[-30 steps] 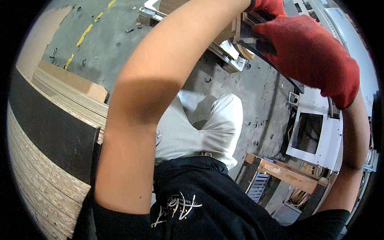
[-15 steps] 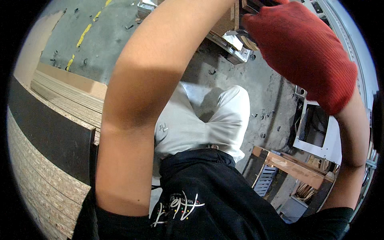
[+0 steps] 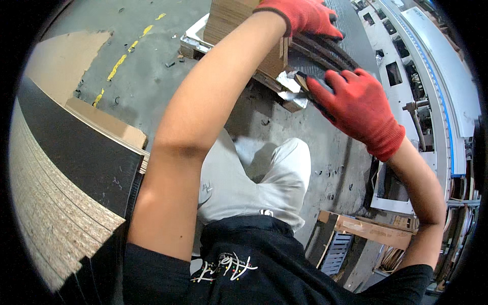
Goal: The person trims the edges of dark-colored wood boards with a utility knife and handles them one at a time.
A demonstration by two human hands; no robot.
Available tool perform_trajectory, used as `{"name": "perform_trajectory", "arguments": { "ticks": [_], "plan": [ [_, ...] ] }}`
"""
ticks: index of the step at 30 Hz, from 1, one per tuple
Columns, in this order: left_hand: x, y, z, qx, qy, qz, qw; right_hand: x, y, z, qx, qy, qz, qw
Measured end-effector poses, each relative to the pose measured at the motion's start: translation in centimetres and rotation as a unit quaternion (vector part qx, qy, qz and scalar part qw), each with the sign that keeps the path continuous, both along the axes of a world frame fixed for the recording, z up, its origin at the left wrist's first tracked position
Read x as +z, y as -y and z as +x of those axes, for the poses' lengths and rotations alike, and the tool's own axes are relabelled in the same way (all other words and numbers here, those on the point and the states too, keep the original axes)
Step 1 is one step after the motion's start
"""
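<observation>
Several dark strips (image 3: 328, 51) lie between the gloved left hand (image 3: 305, 19) and right hand (image 3: 356, 104); fingers are curled, but whether either is clamped on them I cannot tell. Beside them stands a brown stack (image 3: 229, 23), above grey floor (image 3: 330, 147).

Dark brown strips (image 3: 330, 50) lie slantwise, nearly parallel, against a grey wood-grained surface (image 3: 357, 43)

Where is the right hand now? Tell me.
In the head view, the red-gloved right hand is in the upper half, right of centre, below and right of the left hand and right of the brown board stack.
</observation>
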State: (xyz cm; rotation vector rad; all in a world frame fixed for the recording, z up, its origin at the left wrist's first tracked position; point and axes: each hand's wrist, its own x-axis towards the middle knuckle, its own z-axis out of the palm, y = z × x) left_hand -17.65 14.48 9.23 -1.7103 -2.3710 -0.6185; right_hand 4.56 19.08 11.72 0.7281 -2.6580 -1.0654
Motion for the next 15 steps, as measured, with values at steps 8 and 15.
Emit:
{"name": "perform_trajectory", "arguments": {
  "ticks": [8,15],
  "plan": [
    [-2.6,-0.5,-1.7,0.029,-0.042,0.145,0.988,-1.5,-8.9,-1.3,-0.047,-0.322,-0.382,0.865],
    [-4.3,5.1,6.3,0.084,0.043,0.507,0.857,-5.1,-10.6,-2.9,-0.207,-0.431,-0.316,0.819]
  ]
}}
